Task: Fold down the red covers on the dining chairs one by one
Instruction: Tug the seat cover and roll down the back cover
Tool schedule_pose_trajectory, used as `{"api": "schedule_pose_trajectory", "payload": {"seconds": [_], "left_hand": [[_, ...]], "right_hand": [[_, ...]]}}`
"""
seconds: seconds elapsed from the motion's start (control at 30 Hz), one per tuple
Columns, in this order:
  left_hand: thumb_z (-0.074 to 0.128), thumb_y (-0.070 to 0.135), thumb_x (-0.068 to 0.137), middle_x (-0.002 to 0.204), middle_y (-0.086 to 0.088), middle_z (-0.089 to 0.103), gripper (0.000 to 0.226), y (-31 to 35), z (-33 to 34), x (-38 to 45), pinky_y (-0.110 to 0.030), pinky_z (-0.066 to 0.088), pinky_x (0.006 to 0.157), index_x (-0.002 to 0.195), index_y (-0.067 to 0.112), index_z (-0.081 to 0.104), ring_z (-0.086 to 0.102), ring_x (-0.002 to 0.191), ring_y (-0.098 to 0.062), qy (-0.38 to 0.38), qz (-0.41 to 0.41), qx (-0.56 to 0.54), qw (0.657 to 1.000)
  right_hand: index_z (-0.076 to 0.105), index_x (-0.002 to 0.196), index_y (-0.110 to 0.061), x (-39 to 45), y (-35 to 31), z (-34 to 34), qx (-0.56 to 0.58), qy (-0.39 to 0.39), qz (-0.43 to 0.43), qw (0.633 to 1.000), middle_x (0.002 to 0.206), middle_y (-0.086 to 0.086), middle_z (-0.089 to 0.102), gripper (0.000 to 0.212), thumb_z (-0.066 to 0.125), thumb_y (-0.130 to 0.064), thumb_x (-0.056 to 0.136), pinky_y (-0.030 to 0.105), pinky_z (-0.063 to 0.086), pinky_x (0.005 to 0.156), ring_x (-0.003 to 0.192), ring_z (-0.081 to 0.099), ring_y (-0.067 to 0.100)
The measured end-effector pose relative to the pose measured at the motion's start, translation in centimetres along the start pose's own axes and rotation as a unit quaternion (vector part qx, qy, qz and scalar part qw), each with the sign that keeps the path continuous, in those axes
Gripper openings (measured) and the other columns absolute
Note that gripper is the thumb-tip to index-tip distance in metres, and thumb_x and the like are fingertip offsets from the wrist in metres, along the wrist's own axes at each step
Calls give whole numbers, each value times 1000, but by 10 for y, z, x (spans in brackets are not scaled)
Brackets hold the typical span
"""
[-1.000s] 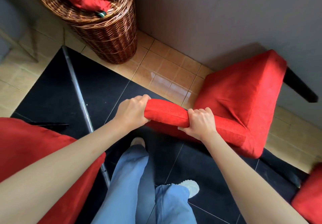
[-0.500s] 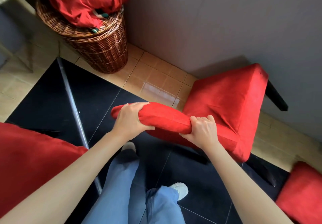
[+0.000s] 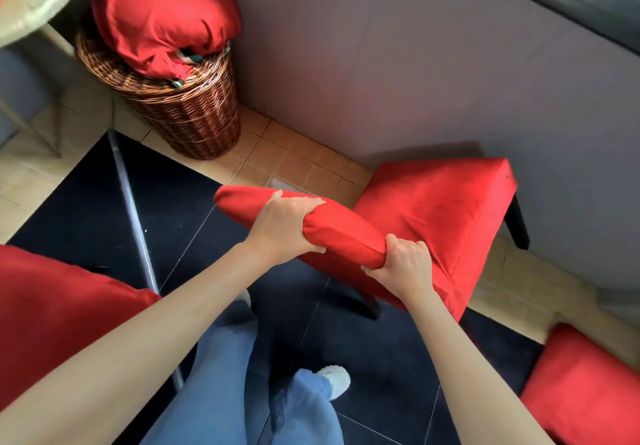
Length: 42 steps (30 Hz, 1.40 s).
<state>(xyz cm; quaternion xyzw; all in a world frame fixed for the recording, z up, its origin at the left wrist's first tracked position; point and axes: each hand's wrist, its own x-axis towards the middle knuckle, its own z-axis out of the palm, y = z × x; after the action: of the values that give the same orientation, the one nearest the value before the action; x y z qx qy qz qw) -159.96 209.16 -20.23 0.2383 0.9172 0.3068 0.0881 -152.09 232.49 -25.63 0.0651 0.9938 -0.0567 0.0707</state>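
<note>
Head view, left hand (image 3: 283, 225) and right hand (image 3: 404, 266) both gripping padded top of red fabric chair cover (image 3: 346, 236), red upholstered seat (image 3: 440, 209) beyond, brown wicker basket (image 3: 187, 115) by wall

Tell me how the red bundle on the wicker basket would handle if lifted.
Probably floppy: the red bundle is creased, bulging cloth that sags over the wicker basket rim. Likely light for its bulk. Its loose striped end may dangle or snag.

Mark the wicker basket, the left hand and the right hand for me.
wicker basket (image 3: 194, 119): head view, woven side wall.
left hand (image 3: 285, 224): head view, back of hand.
right hand (image 3: 403, 266): head view, back of hand.
</note>
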Motion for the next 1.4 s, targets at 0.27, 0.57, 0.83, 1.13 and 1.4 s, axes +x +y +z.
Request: {"api": "schedule_pose_trajectory", "payload": {"seconds": [0.27, 0.57, 0.83, 1.13, 1.4], "left_hand": [[91, 33, 58, 120, -12, 67, 77, 32, 6, -2, -53, 32, 106, 124, 6, 63, 62, 111, -33, 2, 18, 15, 1000], [82, 16, 64, 129, -6, 62, 74, 22, 3, 2, -36, 40, 103, 133, 12, 55, 59, 117, -26, -123, 58, 31, 990], [87, 27, 61, 125, -1, 65, 78, 42, 3, 10, -47, 28, 110, 132, 18, 56, 59, 116, -23, -85, 48, 0, 995], [95, 33, 46, 121, -3, 67, 84, 56, 9, 13, -52, 38, 105, 123, 18, 65, 59, 117, -24, 34, -102, -156, 982], [93, 41, 47, 122, 4, 67, 83, 80, 7, 28, -57, 21, 113, 123, 22, 65, 59, 118, -17, 9, -72, -119, 990]], "right_hand": [[53, 125, -17, -10, 2, -11, 80, -11, 14, 997, 117, 3, 62, 78, 84, -48, 61, 46, 40, 92, 107, 56, 30], [59, 91, -6, -19, -4, -6, 66, -15, -5, 998, 88, 11, 66, 43, 80, -37, 70, 43, 37, 101, 87, 61, 35], [56, 89, -8, -16, 12, -27, 74, 2, 8, 997, 90, 8, 64, 44, 79, -40, 70, 39, 44, 72, 85, 59, 31], [56, 83, -7, -4, 27, -46, 90, 45, 1, 995, 82, 9, 65, 45, 85, -37, 64, 38, 44, 68, 80, 61, 32], [56, 81, -8, -10, 45, -58, 97, 71, 14, 993, 78, 7, 65, 47, 88, -37, 61, 34, 40, 61, 73, 61, 30]]}}
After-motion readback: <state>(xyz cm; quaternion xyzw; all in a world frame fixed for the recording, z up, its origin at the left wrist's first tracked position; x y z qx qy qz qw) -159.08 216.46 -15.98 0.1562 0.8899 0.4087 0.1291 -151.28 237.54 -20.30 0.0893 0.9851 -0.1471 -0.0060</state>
